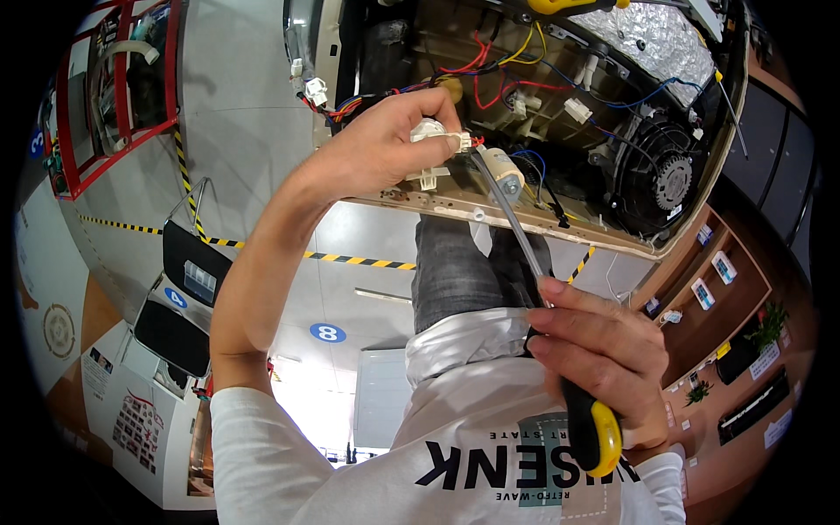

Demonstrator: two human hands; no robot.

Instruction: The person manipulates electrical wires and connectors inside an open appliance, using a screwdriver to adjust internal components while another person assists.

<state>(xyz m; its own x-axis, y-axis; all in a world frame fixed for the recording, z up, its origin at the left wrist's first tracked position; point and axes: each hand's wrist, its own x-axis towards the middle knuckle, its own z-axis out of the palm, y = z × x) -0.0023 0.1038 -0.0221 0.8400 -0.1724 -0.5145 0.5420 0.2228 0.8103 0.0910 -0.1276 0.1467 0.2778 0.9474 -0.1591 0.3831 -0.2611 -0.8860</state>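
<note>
My left hand reaches into an opened appliance casing and pinches a small white plug connector between thumb and fingers. Short red wires leave the plug, and a rounded white plastic part sits just behind the fingers. In my right hand is a screwdriver with a long metal shaft and a black and yellow handle. Its shaft slants up and left, and the tip lies at or very near the plug; contact cannot be made out. A beige cylinder stands right beside the tip.
Inside the casing are loose red, yellow and blue wires, a black round motor and silver foil. A yellow-handled tool lies at the top, and a thin screwdriver at the right rim. A red-framed rack stands left.
</note>
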